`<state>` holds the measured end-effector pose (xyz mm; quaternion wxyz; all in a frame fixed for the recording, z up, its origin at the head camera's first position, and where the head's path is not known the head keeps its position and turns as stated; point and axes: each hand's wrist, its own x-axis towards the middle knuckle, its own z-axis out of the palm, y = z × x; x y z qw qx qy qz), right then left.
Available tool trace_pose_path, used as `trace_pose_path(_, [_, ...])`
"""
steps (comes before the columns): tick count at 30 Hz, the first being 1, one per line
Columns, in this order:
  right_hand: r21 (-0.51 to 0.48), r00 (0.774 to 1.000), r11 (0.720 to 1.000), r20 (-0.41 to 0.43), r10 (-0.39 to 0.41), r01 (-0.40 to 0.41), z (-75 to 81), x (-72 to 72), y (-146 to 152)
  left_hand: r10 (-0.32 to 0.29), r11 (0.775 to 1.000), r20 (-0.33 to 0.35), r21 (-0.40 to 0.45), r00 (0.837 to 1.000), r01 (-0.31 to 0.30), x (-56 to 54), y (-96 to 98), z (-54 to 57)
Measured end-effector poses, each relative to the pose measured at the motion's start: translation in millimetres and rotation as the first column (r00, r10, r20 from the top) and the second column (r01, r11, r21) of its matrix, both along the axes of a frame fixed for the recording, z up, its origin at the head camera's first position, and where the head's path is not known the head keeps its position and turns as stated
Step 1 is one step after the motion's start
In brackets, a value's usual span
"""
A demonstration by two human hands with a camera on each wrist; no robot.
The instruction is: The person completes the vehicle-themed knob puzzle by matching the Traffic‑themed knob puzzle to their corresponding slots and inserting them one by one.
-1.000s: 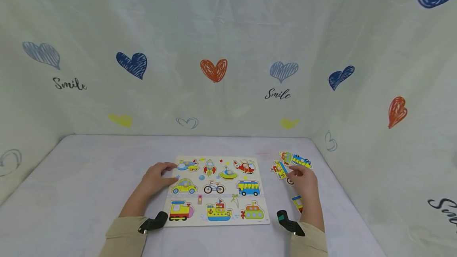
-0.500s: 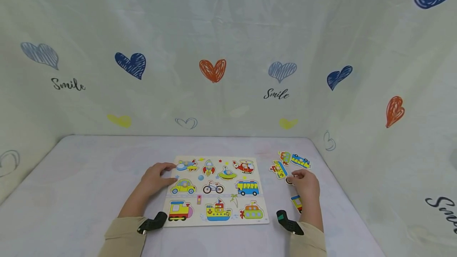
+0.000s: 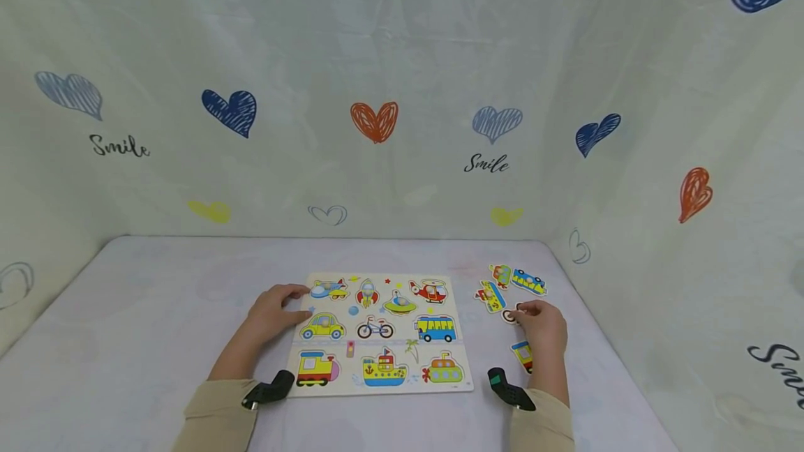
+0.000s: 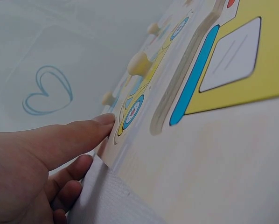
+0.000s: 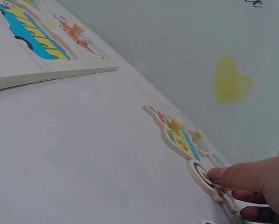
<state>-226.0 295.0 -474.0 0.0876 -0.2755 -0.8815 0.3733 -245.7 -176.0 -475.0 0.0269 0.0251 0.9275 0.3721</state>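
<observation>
A wooden knob puzzle board (image 3: pixel 352 377) with pictured vehicles lies in front of me. My left hand (image 3: pixel 272 314) rests at its left edge, the thumb (image 4: pixel 95 128) by the yellow car (image 4: pixel 144 77) and the other fingers lower, beside the edge. To the right of the board, my right hand (image 3: pixel 543 330) holds a bicycle puzzle piece (image 5: pixel 198 170) between thumb and fingers. The bicycle piece is close on the table; one wheel shows, and the hand hides most of the rest.
Beyond the right hand lie the ship piece (image 3: pixel 491 296), the submarine piece (image 3: pixel 501 275) and the bus piece (image 3: pixel 530 282). A train piece (image 3: pixel 521 353) is partly behind the right wrist. A white curtain with printed hearts stands behind the table (image 3: pixel 176 298).
My right hand has drawn back slightly from the ship piece to the bicycle piece, uncovering the bus piece and more of the bicycle wheel. The left hand and board have stayed put.
</observation>
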Motion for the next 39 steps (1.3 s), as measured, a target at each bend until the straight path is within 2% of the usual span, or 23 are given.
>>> trace_pose_path(9, [0.063,1.000,0.998,-0.030,0.009,-0.007,5.1,-1.7,-0.1,0.000,1.000,0.004,0.000,1.000,0.000,-0.1,0.1,0.8])
trace_pose_path(13, [0.093,0.995,0.996,-0.104,0.013,-0.004,12.9,-5.0,-5.4,-0.001,1.000,-0.002,0.001,1.000,0.001,0.5,0.3,1.2])
trace_pose_path(18, [0.157,0.973,0.987,-0.217,0.081,-0.047,26.1,-5.6,-21.8,0.001,1.000,0.002,-0.001,1.000,-0.001,0.4,0.8,1.3])
trace_pose_path(21, [0.120,0.954,0.990,-0.279,0.109,-0.078,33.9,-5.3,-36.3,0.003,1.000,0.003,0.003,1.000,-0.003,0.5,0.9,1.2])
trace_pose_path(25, [0.019,0.932,0.991,-0.336,0.134,-0.135,44.4,-5.1,-55.7,0.003,1.000,0.002,0.006,1.000,-0.003,0.5,0.6,0.6])
trace_pose_path(28, [-0.025,0.929,0.984,-0.333,0.159,-0.177,48.8,-5.8,-67.7,0.001,1.000,-0.005,0.009,1.000,-0.001,0.6,0.5,-0.7])
trace_pose_path(33, [-0.031,0.922,0.974,-0.331,0.200,-0.222,49.6,-7.6,-81.4,-0.004,1.000,-0.023,0.006,1.000,0.004,0.1,-0.1,-2.9])
trace_pose_path(36, [-0.035,0.912,0.968,-0.346,0.220,-0.248,50.5,-6.9,-88.2,-0.005,1.000,-0.025,0.000,1.000,0.005,-0.6,-0.6,-3.4])
trace_pose_path(39, [-0.048,0.891,0.957,-0.379,0.248,-0.287,53.6,-5.4,-96.5,-0.005,1.000,-0.023,-0.003,1.000,0.005,-0.9,-0.9,-2.6])
